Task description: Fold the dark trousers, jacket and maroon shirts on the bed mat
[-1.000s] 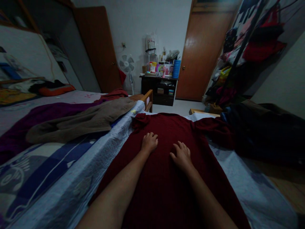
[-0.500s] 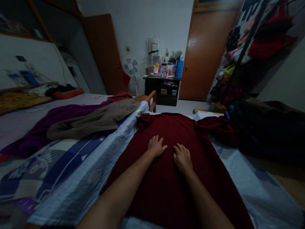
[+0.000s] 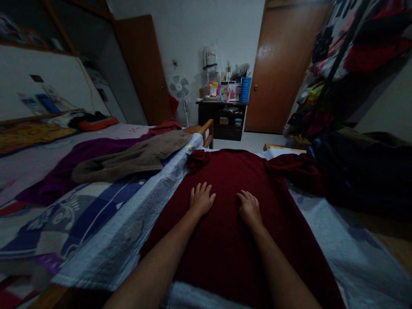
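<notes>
A dark red long-sleeved top [image 3: 225, 240] lies spread on a pale blue bed cover [image 3: 325, 244], its neck end away from me. My left hand [image 3: 201, 200] rests flat on the left half of its body, fingers spread. On the right half, my right hand [image 3: 250, 209] touches the fabric with fingers loosely bent and slightly apart. Neither hand grips the cloth. The right sleeve [image 3: 296, 169] stretches out toward a dark pile, and the left sleeve [image 3: 198, 159] is bunched near the shoulder.
To the left, a second bed holds a brown-grey garment [image 3: 135, 159], a purple cloth [image 3: 74, 165] and a blue checked blanket [image 3: 80, 219]. Dark clothes [image 3: 370, 167] are heaped at right. Beyond stand a fan [image 3: 180, 88], a black cabinet [image 3: 222, 122] and a wooden door [image 3: 275, 68].
My left hand has slid left across the top, with its fingers spreading. My right hand has shifted slightly right, so the gap between the hands is wider. The view has moved slightly.
</notes>
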Motion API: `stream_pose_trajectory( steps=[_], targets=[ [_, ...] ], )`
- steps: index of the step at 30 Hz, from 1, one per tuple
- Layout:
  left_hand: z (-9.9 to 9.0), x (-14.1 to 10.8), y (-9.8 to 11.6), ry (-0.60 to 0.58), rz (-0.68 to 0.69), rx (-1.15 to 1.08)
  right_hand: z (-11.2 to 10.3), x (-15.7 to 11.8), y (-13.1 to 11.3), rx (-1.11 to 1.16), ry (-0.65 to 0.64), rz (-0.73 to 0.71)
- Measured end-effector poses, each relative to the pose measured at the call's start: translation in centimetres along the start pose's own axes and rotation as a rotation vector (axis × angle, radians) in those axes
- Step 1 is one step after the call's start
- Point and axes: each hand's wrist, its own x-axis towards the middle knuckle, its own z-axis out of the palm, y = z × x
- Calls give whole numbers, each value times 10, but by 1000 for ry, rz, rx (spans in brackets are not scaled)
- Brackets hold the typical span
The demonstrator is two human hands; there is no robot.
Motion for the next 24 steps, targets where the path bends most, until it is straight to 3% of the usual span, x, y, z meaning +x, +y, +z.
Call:
stream_pose_trajectory(
  steps=[5,8,11,24],
  targets=[
    [-2,-1,3,1,-65,-9,-3,0,2,68,47,-10],
    [-4,-2,5,2,-64,-4,-8,-3,-3,119,56,-151],
    [-5,-3,5,13,-63,-1,-10,-6,-7,134,-19,-231],
    [0,-3,0,44,-47,-32,-30,-11,26,-114,-272,150]
  ],
)
